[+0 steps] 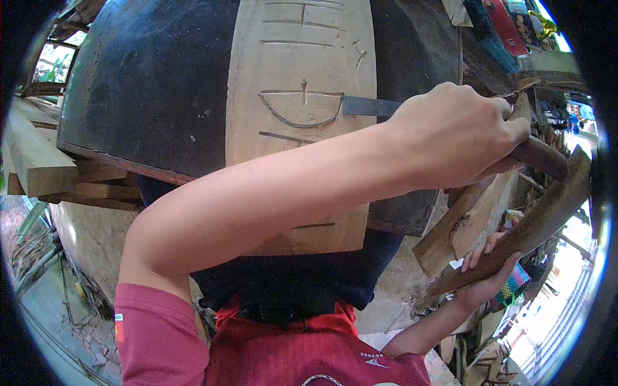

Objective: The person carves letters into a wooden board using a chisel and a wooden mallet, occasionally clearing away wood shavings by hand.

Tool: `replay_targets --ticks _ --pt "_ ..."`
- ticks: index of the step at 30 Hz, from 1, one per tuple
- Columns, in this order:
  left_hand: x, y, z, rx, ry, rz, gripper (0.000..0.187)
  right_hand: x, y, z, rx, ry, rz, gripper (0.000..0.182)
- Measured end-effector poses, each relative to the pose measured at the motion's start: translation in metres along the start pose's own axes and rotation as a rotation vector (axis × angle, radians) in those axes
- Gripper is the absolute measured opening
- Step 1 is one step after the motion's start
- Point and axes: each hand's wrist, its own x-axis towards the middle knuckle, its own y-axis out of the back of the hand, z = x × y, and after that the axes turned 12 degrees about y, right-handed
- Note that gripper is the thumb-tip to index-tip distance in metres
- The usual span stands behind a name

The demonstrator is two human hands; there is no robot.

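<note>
A pale wooden board (302,64) carries carved straight grooves and a half-round outline. My left arm reaches across it, and my left hand (454,132) is wrapped around the handle of a chisel (370,106). The chisel lies nearly flat in view, its blade tip at the right corner of the half-round groove. Down at the right, my right hand (486,273) grips a long, dark wooden club (508,244). The club's upper part overlaps the butt of the chisel handle in this view.
Under the board is a dark tabletop (148,83). Lumber pieces (48,164) stick out at the left edge. Another rough wood piece (457,222) lies beside the club. A red item (505,29) and other clutter stand at the upper right.
</note>
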Motion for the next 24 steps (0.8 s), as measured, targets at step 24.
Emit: replay_targets --ticks 24 --pt "-0.0001 -0.0018 -0.0006 0.005 0.015 -0.018 0.035 -0.0006 0.0057 0.0011 -0.058 -0.057 0.068 0.049"
